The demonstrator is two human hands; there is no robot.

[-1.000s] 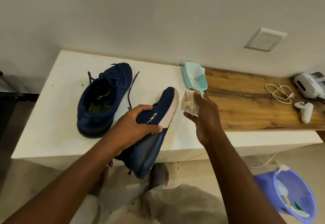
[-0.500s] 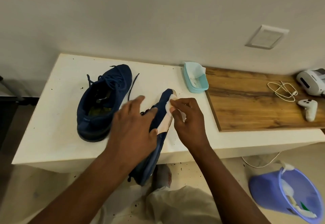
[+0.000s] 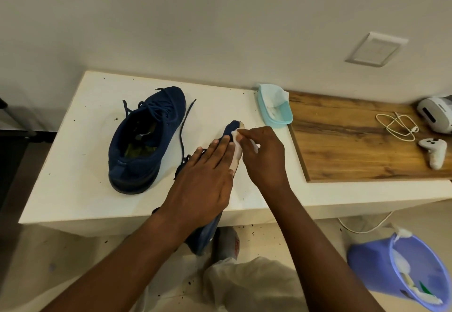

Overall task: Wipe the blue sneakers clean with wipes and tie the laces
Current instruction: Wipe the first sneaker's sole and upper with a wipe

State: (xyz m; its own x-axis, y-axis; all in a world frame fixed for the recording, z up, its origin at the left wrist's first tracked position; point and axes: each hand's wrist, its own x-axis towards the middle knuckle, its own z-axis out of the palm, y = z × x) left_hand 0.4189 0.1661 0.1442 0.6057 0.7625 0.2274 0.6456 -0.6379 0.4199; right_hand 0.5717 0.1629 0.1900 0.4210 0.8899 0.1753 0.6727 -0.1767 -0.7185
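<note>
Wiping near the wipe tray (image 3: 281, 122), I am pinching a wipe (image 3: 236, 138) in my right hand (image 3: 264, 160) against one sneaker (image 3: 231, 128), my flat left hand (image 3: 203, 184) steadying it; the other sneaker (image 3: 146, 138), left of the tray, is seemingly lying untied.

Plain wall (image 3: 171, 18), white counter (image 3: 85, 120), pale floor (image 3: 61, 258)

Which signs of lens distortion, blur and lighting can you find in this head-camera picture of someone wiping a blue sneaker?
Head view: the wide-angle lens slants the table's edges and skews the wall plate. Head view: light is soft and even, a faint shadow beside the standing sneaker, no glare. Head view: the right hand and wipe look sharp; the purple bucket in the corner looks softer.
</note>
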